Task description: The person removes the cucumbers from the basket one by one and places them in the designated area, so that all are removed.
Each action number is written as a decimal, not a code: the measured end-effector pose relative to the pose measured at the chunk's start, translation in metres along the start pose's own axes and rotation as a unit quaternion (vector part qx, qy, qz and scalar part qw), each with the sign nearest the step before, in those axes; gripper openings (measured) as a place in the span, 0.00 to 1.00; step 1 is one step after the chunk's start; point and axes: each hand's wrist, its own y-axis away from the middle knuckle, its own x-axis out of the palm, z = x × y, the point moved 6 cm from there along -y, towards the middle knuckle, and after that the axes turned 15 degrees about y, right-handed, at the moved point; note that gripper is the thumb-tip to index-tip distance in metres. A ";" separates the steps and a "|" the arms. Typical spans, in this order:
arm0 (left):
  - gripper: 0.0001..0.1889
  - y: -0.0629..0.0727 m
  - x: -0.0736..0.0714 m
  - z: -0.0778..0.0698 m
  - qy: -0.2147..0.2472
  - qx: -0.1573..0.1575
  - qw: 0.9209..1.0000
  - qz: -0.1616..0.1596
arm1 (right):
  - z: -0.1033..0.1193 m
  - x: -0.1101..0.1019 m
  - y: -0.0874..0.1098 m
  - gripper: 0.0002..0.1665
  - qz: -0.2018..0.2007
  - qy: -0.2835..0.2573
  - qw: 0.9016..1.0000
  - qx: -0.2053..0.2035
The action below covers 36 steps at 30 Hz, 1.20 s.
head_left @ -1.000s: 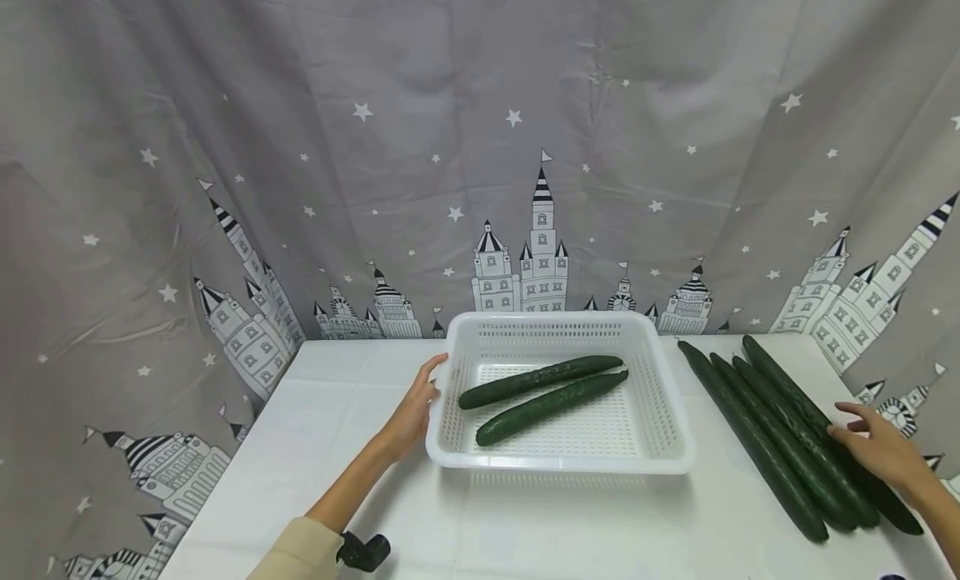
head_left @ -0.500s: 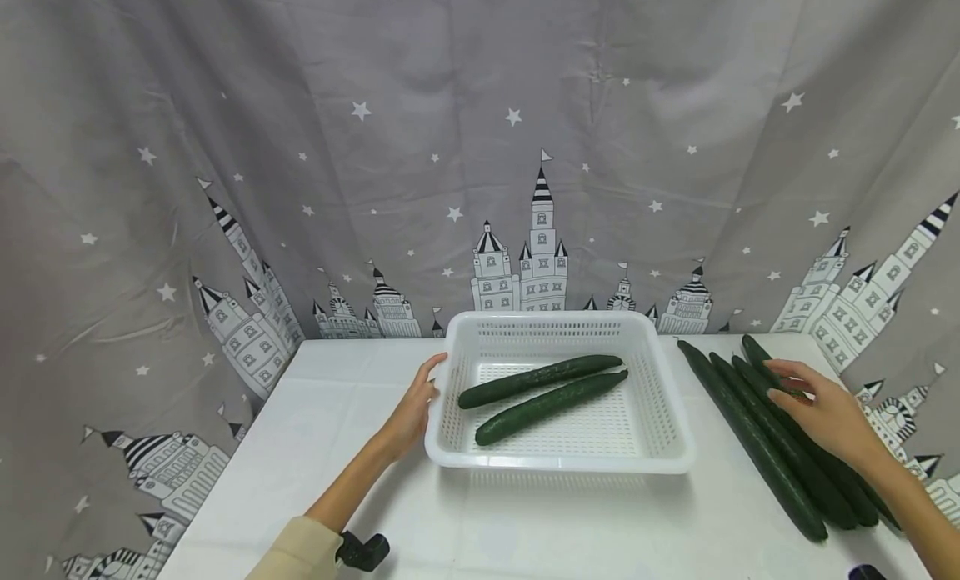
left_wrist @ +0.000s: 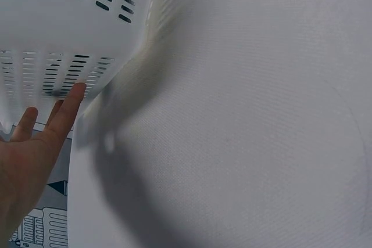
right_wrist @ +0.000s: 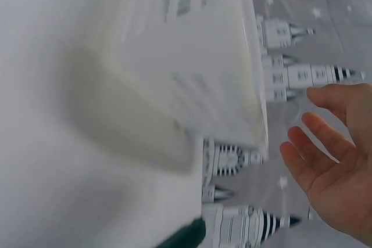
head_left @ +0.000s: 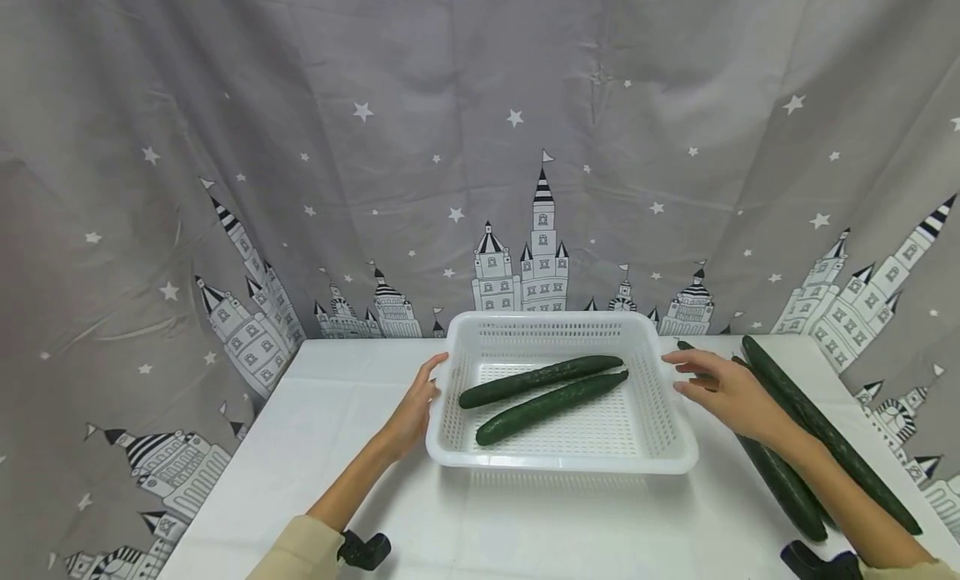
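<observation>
A white plastic basket (head_left: 570, 463) with slotted walls stands on the white table. Two cucumbers (head_left: 542, 382) lie side by side in it, slanting up to the right. At the basket's left end my left hand (head_left: 408, 413) touches the outer wall, its fingers extended in the left wrist view. My right hand (head_left: 723, 392) hovers by the right rim, holding nothing. In the right wrist view its fingers (right_wrist: 311, 164) are spread and slightly bent, apart from the basket wall. Several more cucumbers (head_left: 847, 442) lie on the table at the right, partly hidden under my right hand and forearm.
A grey curtain (head_left: 375, 188) printed with castles and stars hangs behind the table and at both sides. The white tabletop (head_left: 570, 530) extends in front of the basket and to its left.
My right hand has moved left, from above the cucumbers at the right to the basket's right rim, carrying nothing. My left hand, the basket and the cucumbers have stayed in place.
</observation>
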 end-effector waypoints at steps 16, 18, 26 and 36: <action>0.33 0.003 -0.001 0.001 -0.009 0.000 1.000 -0.007 | 0.036 0.071 -0.036 0.23 0.054 -0.036 0.996 -0.060; 0.33 0.002 -0.001 0.000 -0.009 0.001 1.000 -0.006 | 0.037 0.079 -0.039 0.23 0.057 -0.031 0.996 -0.068; 0.33 0.000 0.000 -0.001 -0.008 -0.005 1.000 -0.004 | 0.042 0.106 -0.050 0.24 0.084 0.013 0.992 -0.096; 0.33 -0.002 0.000 0.000 -0.008 -0.006 1.000 -0.003 | 0.044 0.124 -0.067 0.24 0.136 0.048 0.986 -0.089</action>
